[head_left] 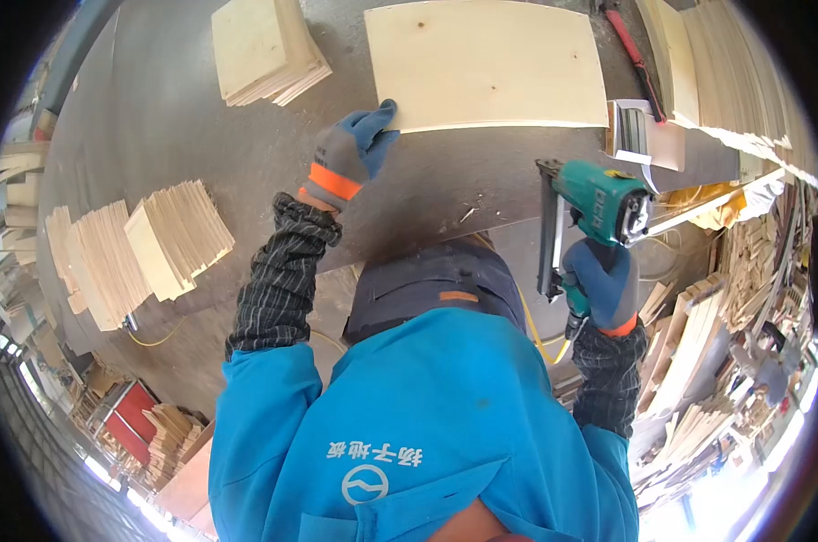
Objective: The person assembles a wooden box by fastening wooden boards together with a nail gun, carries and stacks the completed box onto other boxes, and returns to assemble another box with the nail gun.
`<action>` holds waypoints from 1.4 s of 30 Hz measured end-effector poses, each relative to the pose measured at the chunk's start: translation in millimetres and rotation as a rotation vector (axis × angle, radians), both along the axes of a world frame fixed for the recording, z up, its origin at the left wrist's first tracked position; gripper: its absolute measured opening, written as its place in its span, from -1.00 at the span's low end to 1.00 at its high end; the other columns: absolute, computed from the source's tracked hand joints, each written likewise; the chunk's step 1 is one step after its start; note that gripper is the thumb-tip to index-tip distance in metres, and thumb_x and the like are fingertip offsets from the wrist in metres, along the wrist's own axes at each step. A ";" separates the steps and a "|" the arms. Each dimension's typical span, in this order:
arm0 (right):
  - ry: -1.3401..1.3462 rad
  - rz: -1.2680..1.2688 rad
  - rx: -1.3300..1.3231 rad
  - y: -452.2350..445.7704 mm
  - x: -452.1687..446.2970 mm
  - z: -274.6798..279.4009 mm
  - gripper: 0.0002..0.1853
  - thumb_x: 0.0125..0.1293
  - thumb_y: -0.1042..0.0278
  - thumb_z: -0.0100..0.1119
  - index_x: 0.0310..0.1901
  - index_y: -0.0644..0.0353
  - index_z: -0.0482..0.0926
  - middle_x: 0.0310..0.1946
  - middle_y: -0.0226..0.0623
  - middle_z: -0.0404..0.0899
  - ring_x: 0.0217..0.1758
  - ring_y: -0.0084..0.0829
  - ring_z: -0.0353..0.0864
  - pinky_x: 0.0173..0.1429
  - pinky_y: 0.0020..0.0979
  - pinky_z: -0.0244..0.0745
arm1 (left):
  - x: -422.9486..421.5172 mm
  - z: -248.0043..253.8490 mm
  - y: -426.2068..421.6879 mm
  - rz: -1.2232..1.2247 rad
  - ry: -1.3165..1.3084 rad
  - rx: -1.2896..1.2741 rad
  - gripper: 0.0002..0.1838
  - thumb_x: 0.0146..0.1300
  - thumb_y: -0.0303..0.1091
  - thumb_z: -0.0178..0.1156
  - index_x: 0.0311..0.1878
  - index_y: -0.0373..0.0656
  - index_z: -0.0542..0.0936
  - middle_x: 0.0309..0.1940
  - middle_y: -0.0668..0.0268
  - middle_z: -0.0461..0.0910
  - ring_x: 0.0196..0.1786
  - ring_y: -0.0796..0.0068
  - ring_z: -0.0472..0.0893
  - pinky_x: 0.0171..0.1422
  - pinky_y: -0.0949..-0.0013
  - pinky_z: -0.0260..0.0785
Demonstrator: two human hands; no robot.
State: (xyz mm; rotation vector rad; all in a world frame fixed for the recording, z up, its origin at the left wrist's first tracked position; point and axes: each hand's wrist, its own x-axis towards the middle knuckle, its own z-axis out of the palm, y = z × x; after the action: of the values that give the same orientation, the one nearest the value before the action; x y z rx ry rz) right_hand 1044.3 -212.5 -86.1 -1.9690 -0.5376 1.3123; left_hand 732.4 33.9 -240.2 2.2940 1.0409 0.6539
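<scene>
My left hand, in a blue and grey glove with an orange cuff band, is at the near left corner of a thin pale wooden board. Its fingers and thumb close around that corner. The board lies flat on the dark table. Off to the right, my right hand, gloved alike, grips the handle of a green nail gun. The gun is raised clear of the board, near the table's front edge. A yellow air hose hangs by my right side.
A stack of panels stands at the back left. More stacked wooden pieces sit on the left. At the right are a red-handled tool, a small box with dark strips, and tall board stacks.
</scene>
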 end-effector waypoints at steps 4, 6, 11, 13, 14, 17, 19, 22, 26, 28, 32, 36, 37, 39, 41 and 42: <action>0.022 0.109 -0.013 35.6 -31.2 1.6 -0.75 0.36 0.24 0.36 -0.27 0.31 0.72 -0.45 -0.39 0.69 -0.40 -0.61 0.58 -0.27 -0.45 0.47 | 0.7 5.8 0.6 0.028 -0.073 -0.086 -0.58 0.31 -0.32 0.50 0.22 -0.13 0.75 -0.08 0.08 0.81 -0.22 0.27 0.81 -0.09 0.31 0.67; 0.058 0.133 0.029 53.7 -51.0 4.8 -0.72 0.37 0.22 0.37 -0.23 0.33 0.72 -0.45 -0.38 0.68 -0.39 -0.61 0.58 -0.28 -0.44 0.48 | -1.4 4.8 1.1 0.028 -0.113 -0.103 -0.59 0.30 -0.31 0.51 0.21 -0.13 0.76 -0.07 0.08 0.82 -0.22 0.28 0.82 -0.09 0.32 0.68; 0.052 0.209 0.023 91.3 -85.0 -2.8 -0.67 0.40 0.18 0.37 -0.10 0.36 0.70 -0.41 -0.38 0.68 -0.37 -0.63 0.60 -0.26 -0.44 0.51 | -4.2 -6.3 6.9 0.010 -0.219 -0.161 -0.62 0.31 -0.32 0.51 0.18 -0.13 0.77 -0.06 0.08 0.82 -0.20 0.26 0.83 -0.07 0.32 0.70; 0.069 0.197 0.033 105.8 -101.0 -3.7 -0.65 0.41 0.18 0.36 -0.05 0.36 0.71 -0.40 -0.39 0.69 -0.37 -0.63 0.60 -0.25 -0.45 0.51 | -5.6 -14.3 10.0 -0.017 -0.263 -0.165 -0.62 0.32 -0.33 0.50 0.19 -0.13 0.77 -0.05 0.08 0.82 -0.18 0.24 0.83 -0.05 0.30 0.71; 0.080 0.195 0.030 108.8 -104.9 -9.0 -0.61 0.41 0.18 0.35 0.04 0.38 0.71 -0.37 -0.39 0.70 -0.35 -0.62 0.60 -0.23 -0.45 0.52 | -6.6 -18.2 11.1 -0.031 -0.285 -0.166 -0.62 0.32 -0.34 0.50 0.19 -0.14 0.77 -0.04 0.08 0.82 -0.16 0.23 0.83 -0.04 0.30 0.71; 0.010 0.220 0.015 120.6 -117.0 -12.5 -0.59 0.42 0.18 0.34 0.09 0.39 0.70 -0.33 -0.37 0.72 -0.32 -0.61 0.60 -0.20 -0.44 0.53 | -8.0 -15.0 13.1 -0.056 -0.277 -0.171 -0.63 0.33 -0.36 0.49 0.19 -0.13 0.76 -0.02 0.08 0.82 -0.13 0.20 0.83 -0.01 0.29 0.72; 0.009 0.232 0.004 123.7 -122.0 -13.0 -0.58 0.42 0.17 0.34 0.11 0.38 0.70 -0.31 -0.36 0.73 -0.29 -0.61 0.60 -0.16 -0.43 0.55 | -9.3 -14.0 13.1 -0.067 -0.290 -0.182 -0.62 0.33 -0.38 0.48 0.20 -0.12 0.76 -0.01 0.10 0.81 -0.11 0.20 0.83 0.00 0.28 0.72; 0.003 0.227 0.016 124.2 -127.5 -19.2 -0.57 0.42 0.16 0.35 0.11 0.37 0.71 -0.29 -0.35 0.73 -0.25 -0.61 0.61 -0.12 -0.42 0.56 | -11.8 -14.2 15.6 -0.088 -0.251 -0.142 -0.60 0.32 -0.41 0.47 0.22 -0.09 0.75 0.00 0.10 0.81 -0.09 0.20 0.83 -0.01 0.27 0.72; -0.035 0.246 -0.023 127.1 -131.3 -17.8 -0.58 0.42 0.16 0.35 0.10 0.37 0.71 -0.26 -0.32 0.76 -0.19 -0.59 0.64 -0.05 -0.40 0.58 | -12.2 -19.8 18.2 -0.111 -0.247 -0.138 -0.58 0.30 -0.43 0.47 0.23 -0.06 0.74 -0.05 0.12 0.81 -0.09 0.20 0.83 -0.01 0.26 0.72; -0.082 0.254 -0.027 128.4 -134.6 -16.8 -0.58 0.42 0.16 0.34 0.09 0.37 0.71 -0.24 -0.29 0.78 -0.16 -0.56 0.66 -0.01 -0.38 0.59 | -12.6 -17.8 17.7 -0.105 -0.272 -0.184 -0.59 0.30 -0.43 0.48 0.22 -0.07 0.74 -0.08 0.13 0.81 -0.10 0.19 0.83 -0.02 0.26 0.72; -0.088 0.246 -0.026 127.8 -135.5 -19.9 -0.57 0.42 0.14 0.33 0.10 0.38 0.70 -0.20 -0.23 0.80 -0.10 -0.52 0.69 0.04 -0.33 0.61 | -10.8 -20.4 17.9 -0.089 -0.294 -0.157 -0.59 0.27 -0.35 0.49 0.21 -0.03 0.76 -0.17 0.14 0.80 -0.22 0.18 0.80 -0.08 0.24 0.69; -0.112 0.270 -0.048 131.1 -136.2 -13.3 -0.54 0.42 0.12 0.32 0.12 0.38 0.69 -0.20 -0.23 0.80 -0.10 -0.52 0.70 0.03 -0.33 0.61 | -10.6 -18.3 17.3 -0.095 -0.278 -0.139 -0.59 0.29 -0.36 0.48 0.22 -0.04 0.75 -0.15 0.15 0.81 -0.19 0.19 0.81 -0.06 0.24 0.70; -0.123 0.269 -0.053 132.0 -137.7 -11.8 -0.54 0.42 0.12 0.32 0.13 0.39 0.69 -0.20 -0.23 0.79 -0.11 -0.52 0.69 0.03 -0.34 0.61 | -11.1 -15.1 17.7 -0.101 -0.255 -0.134 -0.59 0.30 -0.37 0.47 0.23 -0.04 0.75 -0.13 0.15 0.81 -0.16 0.20 0.82 -0.05 0.25 0.71; -0.116 0.264 -0.061 133.2 -139.4 -10.1 -0.53 0.42 0.12 0.32 0.14 0.38 0.69 -0.20 -0.23 0.79 -0.12 -0.52 0.69 0.03 -0.34 0.61 | -12.7 -11.9 18.0 -0.105 -0.216 -0.124 -0.59 0.32 -0.38 0.47 0.24 -0.05 0.74 -0.11 0.15 0.81 -0.14 0.20 0.83 -0.03 0.26 0.72; -0.083 0.254 -0.067 132.8 -138.2 -9.2 -0.53 0.42 0.11 0.32 0.15 0.38 0.69 -0.20 -0.23 0.79 -0.14 -0.52 0.69 0.01 -0.34 0.61 | -12.5 -11.4 17.5 -0.104 -0.186 -0.114 -0.59 0.32 -0.37 0.46 0.24 -0.06 0.75 -0.10 0.14 0.82 -0.13 0.20 0.83 -0.03 0.26 0.71; -0.091 0.261 -0.055 132.1 -137.5 -10.3 -0.52 0.42 0.11 0.32 0.15 0.38 0.69 -0.20 -0.23 0.79 -0.15 -0.52 0.69 0.01 -0.34 0.61 | -12.8 -11.7 17.3 -0.103 -0.188 -0.128 -0.59 0.32 -0.37 0.46 0.24 -0.06 0.74 -0.10 0.14 0.82 -0.13 0.21 0.83 -0.03 0.26 0.72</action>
State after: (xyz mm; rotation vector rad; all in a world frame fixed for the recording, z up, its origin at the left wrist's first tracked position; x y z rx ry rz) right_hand 906.8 -80.4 -96.4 -2.0642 -0.8335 1.4110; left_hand 719.6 51.2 -251.9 2.1142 0.8462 0.7238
